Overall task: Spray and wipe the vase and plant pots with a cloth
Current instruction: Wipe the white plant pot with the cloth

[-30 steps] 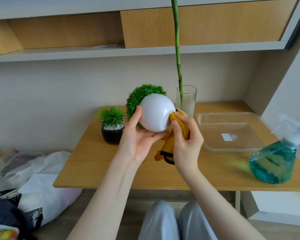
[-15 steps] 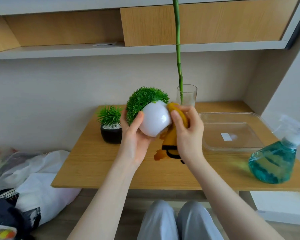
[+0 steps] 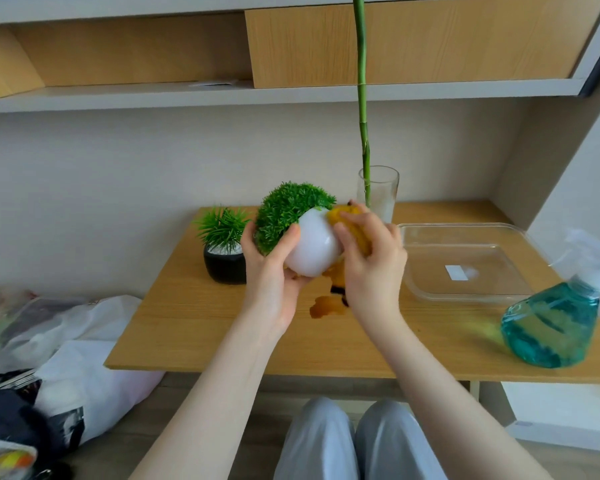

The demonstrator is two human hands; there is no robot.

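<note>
Above the wooden desk [image 3: 194, 327], your left hand [image 3: 271, 271] cups the round white pot of green artificial foliage [image 3: 312, 249], tilted with its leaves toward the wall. Your right hand [image 3: 371, 265] presses a crumpled yellow cloth [image 3: 347, 223] against the pot's upper right side, fingers curled around it.

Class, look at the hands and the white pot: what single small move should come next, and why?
Probably turn the white pot a little in the left hand so the cloth meets an unwiped patch. The right hand presses the cloth only near the rim on one side, and the pot is held tilted above the table.
</note>
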